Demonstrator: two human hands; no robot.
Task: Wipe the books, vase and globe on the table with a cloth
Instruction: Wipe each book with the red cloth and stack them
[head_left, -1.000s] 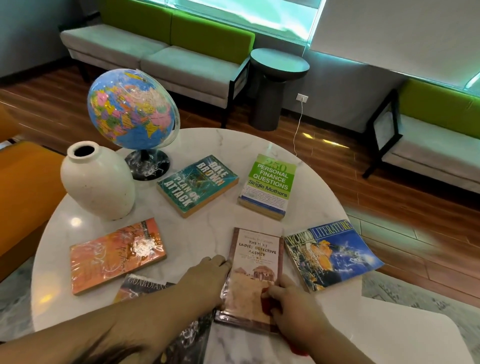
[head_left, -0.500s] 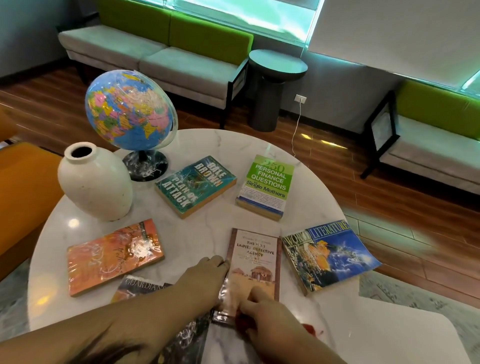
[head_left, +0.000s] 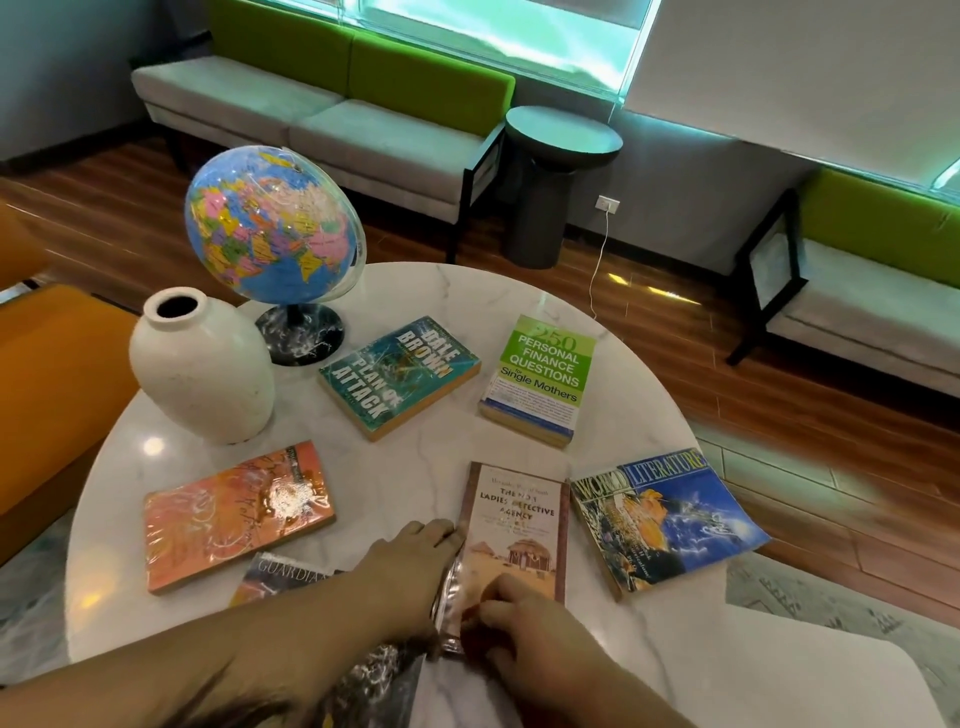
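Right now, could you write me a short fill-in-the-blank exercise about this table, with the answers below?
1. The left hand touches the left edge of the book titled Ladies Detective ____.
2. The globe stands behind a ____ vase.
3. The green book lies to the ____ of Plan of Attack.
Answers: Agency; white; right.

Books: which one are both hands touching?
The brown-bordered Ladies Detective Agency book: left hand at its left edge, right hand pressing a red cloth on its cover. No other book has both hands.
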